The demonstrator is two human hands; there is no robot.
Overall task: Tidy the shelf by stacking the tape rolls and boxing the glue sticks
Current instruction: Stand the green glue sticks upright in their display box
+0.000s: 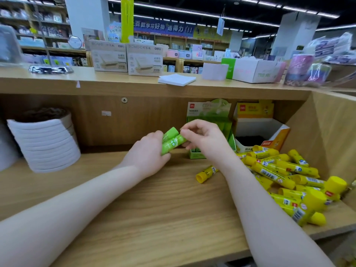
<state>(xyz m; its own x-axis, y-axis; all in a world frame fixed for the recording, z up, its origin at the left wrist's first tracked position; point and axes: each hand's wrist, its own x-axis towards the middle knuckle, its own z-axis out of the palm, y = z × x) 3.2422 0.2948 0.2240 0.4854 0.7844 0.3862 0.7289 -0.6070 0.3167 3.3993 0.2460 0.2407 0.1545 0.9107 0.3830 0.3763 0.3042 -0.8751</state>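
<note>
My left hand (pixel 148 155) grips two green glue sticks (pixel 171 140) above the middle of the shelf. My right hand (pixel 204 137) pinches the end of the lower green stick. Just behind my right hand stands a green display box (pixel 212 120) with green sticks in it. A yellow display box (pixel 264 132) stands to its right, open at the front. Several yellow glue sticks (pixel 279 170) lie in a loose heap at the shelf's right end. One yellow stick (pixel 207 173) lies apart under my right wrist. A leaning stack of white tape rolls (pixel 46 141) stands at the left.
The wooden shelf board (pixel 154 199) stretches between my arms. A side wall (pixel 327 132) closes the shelf on the right. On the counter above sit white notepaper (pixel 176 79), two stapler boxes (pixel 127 58) and a white carton (pixel 256 71).
</note>
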